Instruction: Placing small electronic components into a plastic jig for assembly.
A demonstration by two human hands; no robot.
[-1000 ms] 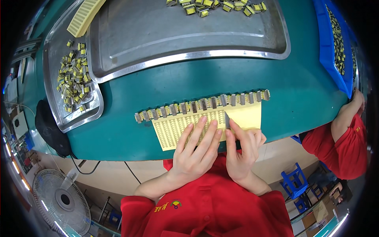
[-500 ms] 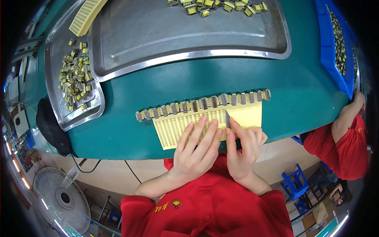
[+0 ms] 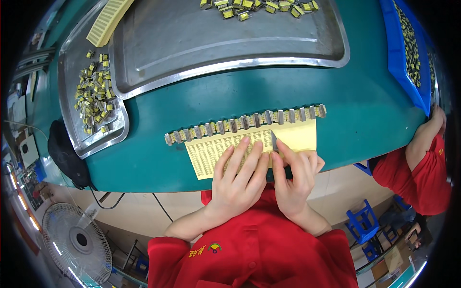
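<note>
A yellow sheet of small printed labels lies on the green table in front of me. My left hand rests on it, fingers stretched out flat over the printed rows. Between the thumb and fingers of my right hand is a thin grey blade, its tip pointing up the sheet at the edge of the printed part. Along the sheet's far edge runs a slightly curved row of small transformers with metal cores and yellow windings. Their undersides are hidden.
A large metal tray and a smaller metal tray hold loose transformers. A yellow slotted strip leans over their edges. At the right are a blue bin and a co-worker's red sleeve. A black object sits at the left.
The view has shifted slightly. Both hands hold nearly the same pose, and the blade stays at about the same place on the label sheet.
</note>
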